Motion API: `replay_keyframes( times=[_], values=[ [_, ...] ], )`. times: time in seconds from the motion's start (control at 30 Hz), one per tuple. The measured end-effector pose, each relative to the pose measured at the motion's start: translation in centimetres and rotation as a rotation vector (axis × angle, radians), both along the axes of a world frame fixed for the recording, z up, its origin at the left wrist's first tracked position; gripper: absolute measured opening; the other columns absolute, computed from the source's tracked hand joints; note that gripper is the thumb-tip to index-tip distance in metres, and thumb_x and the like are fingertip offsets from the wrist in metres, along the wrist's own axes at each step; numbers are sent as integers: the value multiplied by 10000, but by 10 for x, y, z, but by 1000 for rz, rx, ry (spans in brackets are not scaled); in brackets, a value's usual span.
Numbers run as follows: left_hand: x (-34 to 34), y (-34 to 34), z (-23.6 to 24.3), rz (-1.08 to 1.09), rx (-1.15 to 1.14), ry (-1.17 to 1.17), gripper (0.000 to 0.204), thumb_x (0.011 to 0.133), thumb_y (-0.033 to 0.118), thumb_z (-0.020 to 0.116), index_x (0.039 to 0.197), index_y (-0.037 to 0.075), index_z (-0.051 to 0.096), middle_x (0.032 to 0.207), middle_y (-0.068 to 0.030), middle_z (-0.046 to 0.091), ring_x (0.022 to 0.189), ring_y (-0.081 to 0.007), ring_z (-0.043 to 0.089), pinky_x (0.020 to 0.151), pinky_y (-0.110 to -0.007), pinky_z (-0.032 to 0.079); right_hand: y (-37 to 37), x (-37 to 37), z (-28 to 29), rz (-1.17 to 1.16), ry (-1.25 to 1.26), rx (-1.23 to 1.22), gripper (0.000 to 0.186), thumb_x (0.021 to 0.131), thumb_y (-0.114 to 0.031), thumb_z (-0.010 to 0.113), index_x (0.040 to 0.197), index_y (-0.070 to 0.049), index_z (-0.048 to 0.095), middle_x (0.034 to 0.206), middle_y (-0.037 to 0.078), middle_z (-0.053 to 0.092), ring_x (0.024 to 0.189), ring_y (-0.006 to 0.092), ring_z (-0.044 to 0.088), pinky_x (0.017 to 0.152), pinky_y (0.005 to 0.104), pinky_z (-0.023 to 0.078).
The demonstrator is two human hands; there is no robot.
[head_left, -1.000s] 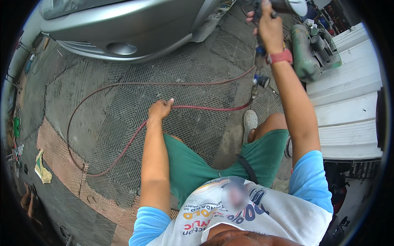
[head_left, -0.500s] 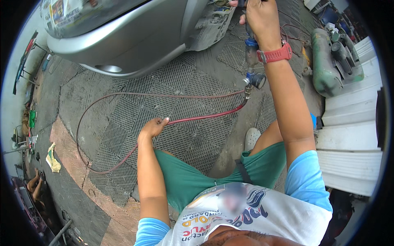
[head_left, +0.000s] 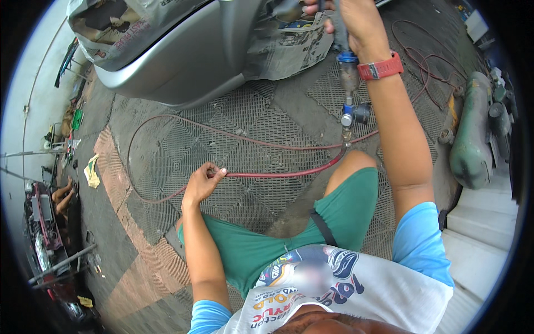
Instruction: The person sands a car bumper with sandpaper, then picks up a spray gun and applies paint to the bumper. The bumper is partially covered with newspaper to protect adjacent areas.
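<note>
At the top, my right hand (head_left: 361, 28) is wrapped round the grip of a spray gun (head_left: 340, 36); its front end is blurred and partly cut off by the picture's edge. Below the grip hang a blue-collared clear filter (head_left: 349, 78) and a round dark pressure gauge (head_left: 362, 113). From them a red air hose (head_left: 289, 175) runs left to my left hand (head_left: 200, 182), which pinches it between thumb and fingers over my lap. Beyond the hose, a silver-grey car bumper (head_left: 172, 69) stands low, with newspaper masking (head_left: 300, 53) along its right side and printed covering (head_left: 119, 33) above.
The hose loops over black grid floor mats (head_left: 250, 122) and coils further right. A green air tank (head_left: 471, 133) stands at the right beside white corrugated sheeting (head_left: 481, 214). A yellowish cloth (head_left: 92, 171) lies left; someone's bare legs (head_left: 63, 196) show near clutter at the far left.
My view has shifted, so the bumper and left-side clutter sit further right. My right knee has come up near the hose fitting. Both hands keep their hold.
</note>
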State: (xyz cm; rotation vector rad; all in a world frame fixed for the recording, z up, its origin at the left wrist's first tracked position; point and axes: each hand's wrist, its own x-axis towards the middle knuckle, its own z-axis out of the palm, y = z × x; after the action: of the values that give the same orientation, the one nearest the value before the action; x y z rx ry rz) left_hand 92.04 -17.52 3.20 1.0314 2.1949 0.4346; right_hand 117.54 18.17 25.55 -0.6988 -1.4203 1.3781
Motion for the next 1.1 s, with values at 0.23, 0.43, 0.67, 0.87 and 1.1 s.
replay_keyframes(
  times=[0.23, 0.43, 0.67, 0.87, 1.1],
  values=[
    [112, 28, 58, -59, 198, 248, 325, 920, 318, 801, 959, 15, 691, 743, -76, 634, 704, -195, 577, 675, -361, 480, 69, 90, -24, 30, 66, 124, 673, 1103, -612, 379, 1225, -53, 734, 837, 45, 745, 672, 111, 704, 445, 234, 480],
    [146, 71, 104, -120, 143, 429, 316, 935, 327, 782, 964, 18, 721, 746, -134, 671, 796, -305, 639, 746, -433, 514, 82, 87, -44, 25, 48, 280, 536, 1140, -482, 401, 1425, -106, 657, 842, 14, 724, 629, 55, 599, 475, 217, 463],
    [138, 84, 112, -266, 15, 399, 348, 959, 353, 744, 1018, 11, 716, 823, -199, 695, 849, -357, 700, 795, -476, 549, 18, 68, -91, 276, -86, 286, 581, 1107, -516, 465, 1275, -6, 686, 923, 69, 761, 623, 86, 651, 494, 227, 482],
    [86, 97, 28, -411, -88, 342, 378, 984, 417, 689, 1060, 54, 762, 939, -196, 746, 914, -417, 704, 833, -502, 541, 48, 59, -64, 126, -92, 164, 532, 1125, -485, 439, 1381, -72, 657, 876, 41, 730, 692, 78, 633, 474, 232, 463],
    [50, 222, -87, -700, -544, 3, 456, 1032, 511, 605, 1299, 164, 732, 1329, -152, 706, 1257, -366, 650, 1053, -516, 507, 68, 51, -10, -122, -304, 81, 587, 1124, -519, 427, 1184, -17, 725, 776, 23, 700, 505, 87, 562, 434, 233, 452]
  ],
)
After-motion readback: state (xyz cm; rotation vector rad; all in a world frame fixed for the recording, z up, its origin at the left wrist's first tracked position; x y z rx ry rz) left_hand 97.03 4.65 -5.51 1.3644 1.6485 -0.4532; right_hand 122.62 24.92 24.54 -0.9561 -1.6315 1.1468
